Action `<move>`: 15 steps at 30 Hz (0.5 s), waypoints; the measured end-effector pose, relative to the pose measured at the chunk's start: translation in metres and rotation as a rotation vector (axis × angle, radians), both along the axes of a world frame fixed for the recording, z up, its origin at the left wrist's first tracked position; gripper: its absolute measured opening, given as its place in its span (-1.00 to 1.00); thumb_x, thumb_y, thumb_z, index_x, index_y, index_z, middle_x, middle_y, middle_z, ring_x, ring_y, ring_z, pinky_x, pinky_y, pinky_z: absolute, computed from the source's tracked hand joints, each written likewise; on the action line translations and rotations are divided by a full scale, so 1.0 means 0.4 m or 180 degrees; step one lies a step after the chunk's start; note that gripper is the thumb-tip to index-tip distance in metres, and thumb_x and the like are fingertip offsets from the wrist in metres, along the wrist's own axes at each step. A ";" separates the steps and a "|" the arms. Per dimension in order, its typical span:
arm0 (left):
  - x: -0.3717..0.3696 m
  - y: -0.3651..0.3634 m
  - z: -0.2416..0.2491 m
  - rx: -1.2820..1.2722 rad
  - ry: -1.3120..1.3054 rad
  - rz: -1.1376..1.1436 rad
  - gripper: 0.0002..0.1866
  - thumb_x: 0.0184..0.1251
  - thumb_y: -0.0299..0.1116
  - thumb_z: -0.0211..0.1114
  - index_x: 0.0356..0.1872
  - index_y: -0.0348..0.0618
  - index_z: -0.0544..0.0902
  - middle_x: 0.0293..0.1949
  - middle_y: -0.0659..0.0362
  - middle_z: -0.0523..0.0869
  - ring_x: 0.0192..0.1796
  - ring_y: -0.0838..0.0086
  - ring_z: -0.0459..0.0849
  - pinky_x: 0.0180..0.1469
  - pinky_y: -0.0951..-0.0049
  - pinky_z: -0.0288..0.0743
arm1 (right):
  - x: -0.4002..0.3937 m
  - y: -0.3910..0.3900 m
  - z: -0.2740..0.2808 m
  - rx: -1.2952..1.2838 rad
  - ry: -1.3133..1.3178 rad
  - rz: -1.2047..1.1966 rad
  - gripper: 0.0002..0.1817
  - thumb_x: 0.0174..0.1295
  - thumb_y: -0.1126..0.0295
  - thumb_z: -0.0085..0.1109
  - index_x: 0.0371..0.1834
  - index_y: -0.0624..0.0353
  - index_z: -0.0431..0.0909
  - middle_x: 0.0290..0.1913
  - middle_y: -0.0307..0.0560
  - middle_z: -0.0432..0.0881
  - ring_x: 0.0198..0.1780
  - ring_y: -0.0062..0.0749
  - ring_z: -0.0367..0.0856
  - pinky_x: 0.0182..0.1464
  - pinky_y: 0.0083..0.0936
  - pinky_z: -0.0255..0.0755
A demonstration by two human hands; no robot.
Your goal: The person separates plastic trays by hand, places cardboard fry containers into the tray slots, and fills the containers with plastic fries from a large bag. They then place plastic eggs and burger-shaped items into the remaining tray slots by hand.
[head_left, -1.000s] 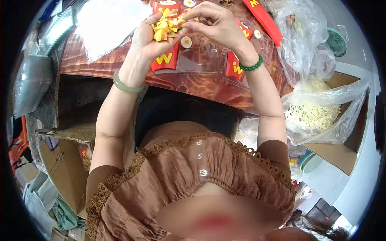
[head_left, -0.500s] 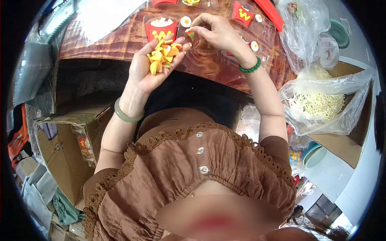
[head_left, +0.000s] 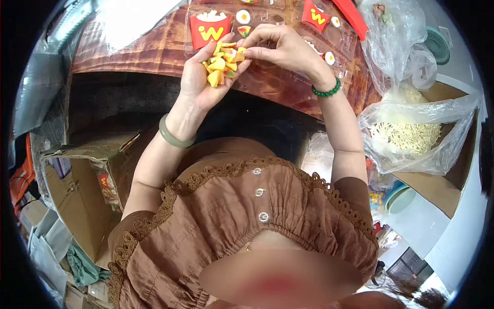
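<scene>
My left hand (head_left: pixel 203 82), palm up, cups a heap of small yellow toy pizza slices (head_left: pixel 217 64), some with red and green tops. At the heap's edge, the thumb and forefinger of my right hand (head_left: pixel 280 49) close on one yellow slice. Just beyond my hands is a clear plastic tray with a red fries carton (head_left: pixel 210 32), a toy fried egg (head_left: pixel 243 17) and a single pizza slice (head_left: pixel 244 31) below the egg. The fingers partly cover the tray's near side.
Another red carton (head_left: pixel 316 16) and toy eggs (head_left: pixel 330 57) lie in trays on the right of the wood-patterned table (head_left: pixel 139 51). Plastic bags, one full of pale fries-like strips (head_left: pixel 406 135), sit in a cardboard box at right. A cardboard carton (head_left: pixel 82 201) stands at left.
The pizza slice from my right fingers now lies in the tray below the egg. My right hand has come down to the heap, and my left hand has shifted right and up.
</scene>
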State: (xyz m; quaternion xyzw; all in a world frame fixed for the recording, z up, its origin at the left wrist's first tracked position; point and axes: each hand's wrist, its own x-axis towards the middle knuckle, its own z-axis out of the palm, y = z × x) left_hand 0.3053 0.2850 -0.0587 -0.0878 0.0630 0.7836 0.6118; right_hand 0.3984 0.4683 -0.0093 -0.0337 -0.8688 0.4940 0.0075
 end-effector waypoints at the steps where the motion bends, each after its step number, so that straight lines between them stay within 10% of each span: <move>1: 0.000 0.001 0.001 0.0002 -0.0003 -0.0005 -0.58 0.54 -0.20 -0.20 0.20 -0.27 0.37 0.14 -0.09 0.50 0.20 0.07 0.50 0.18 0.14 0.51 | 0.002 0.000 0.002 0.0002 -0.0067 0.0102 -0.84 0.31 0.37 0.16 -0.20 0.22 0.63 -0.27 -0.27 0.63 -0.22 -0.68 0.55 -0.17 -0.69 0.43; 4: 0.003 0.002 0.028 -0.0394 0.0289 0.0020 -0.57 0.54 -0.19 -0.22 0.19 -0.29 0.37 0.10 -0.09 0.52 0.15 0.08 0.54 0.14 0.18 0.54 | 0.005 -0.009 0.021 -0.0938 -0.0012 -0.0384 -0.83 0.32 0.37 0.13 -0.18 0.23 0.61 -0.23 -0.26 0.63 -0.18 -0.69 0.53 -0.12 -0.67 0.43; 8: 0.010 -0.008 0.043 -0.0678 0.0314 -0.0127 -0.59 0.54 -0.19 -0.22 0.16 -0.29 0.37 0.07 -0.10 0.53 0.12 0.06 0.56 0.11 0.24 0.57 | -0.042 0.037 -0.007 0.1214 0.0546 0.0066 -0.84 0.28 0.41 0.11 -0.17 0.25 0.58 -0.23 -0.11 0.66 -0.21 -0.45 0.63 -0.11 -0.55 0.47; 15: 0.012 0.002 0.031 -0.0728 0.0340 -0.0116 -0.61 0.54 -0.20 -0.20 0.14 -0.27 0.38 0.04 -0.08 0.55 0.11 0.08 0.57 0.11 0.26 0.57 | -0.078 -0.008 -0.021 0.1150 0.0254 -0.0593 -0.81 0.20 0.38 0.20 -0.17 0.22 0.62 -0.34 -0.08 0.64 -0.31 -0.45 0.65 -0.29 -0.52 0.49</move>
